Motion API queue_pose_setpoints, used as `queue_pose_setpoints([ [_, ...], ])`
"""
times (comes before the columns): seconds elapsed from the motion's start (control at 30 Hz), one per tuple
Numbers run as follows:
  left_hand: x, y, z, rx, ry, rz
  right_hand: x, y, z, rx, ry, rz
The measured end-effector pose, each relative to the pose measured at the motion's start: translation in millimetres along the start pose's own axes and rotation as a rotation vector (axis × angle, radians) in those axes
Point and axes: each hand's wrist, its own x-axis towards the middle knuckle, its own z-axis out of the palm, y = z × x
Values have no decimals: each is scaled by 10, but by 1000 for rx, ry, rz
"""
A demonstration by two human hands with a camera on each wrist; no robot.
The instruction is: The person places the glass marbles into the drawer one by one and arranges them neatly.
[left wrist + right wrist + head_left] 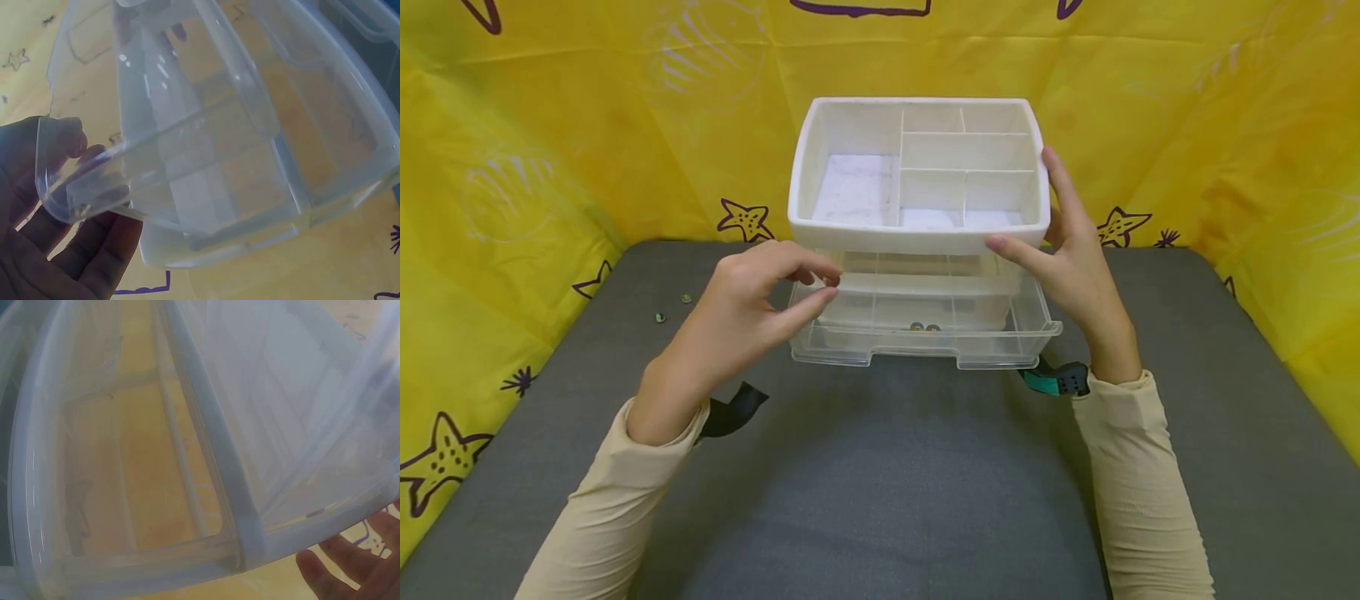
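Note:
A white drawer organizer [850, 237] stands at the back of the table, its top tray split into several compartments. Below, a clear drawer [910, 350] is pulled out, and two glass marbles [925, 327] lie inside it. My left hand [737, 300] is at the drawer's left corner, thumb and fingertips pinching a small marble that they mostly hide. With my right hand [1075, 258] I hold the organizer's right side, thumb on the front rim and fingers along the side. The right wrist view shows those fingers [350, 569] beside the plastic edge.
Two more marbles, a nearer one [660, 317] and a farther one [687, 297], lie on the dark grey tabletop [880, 483] to the left. A yellow cloth [625, 100] with starfish drawings rises behind and at both sides.

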Motion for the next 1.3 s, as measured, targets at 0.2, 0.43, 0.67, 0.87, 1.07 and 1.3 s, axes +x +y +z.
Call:
queue_pose_setpoints([
  [0.2, 43, 36, 63, -36, -34, 40, -5, -7, -5, -10, -2, 5],
  [0.43, 108, 58, 151, -50, -63, 73, -10, -3, -4, 9, -5, 1],
  [0.67, 151, 48, 236, -81, -89, 70, -12, -7, -2, 8, -4, 3],
  [0.87, 209, 61, 251, -90, -152, 23, -10, -7, 1, 3, -2, 3],
  [1.07, 291, 61, 250, -85, -277, -58, -12, -6, -1, -1, -2, 13],
  [1.3, 358, 58, 239, -112, -403, -121, -12, -9, -2, 16, -1, 11],
])
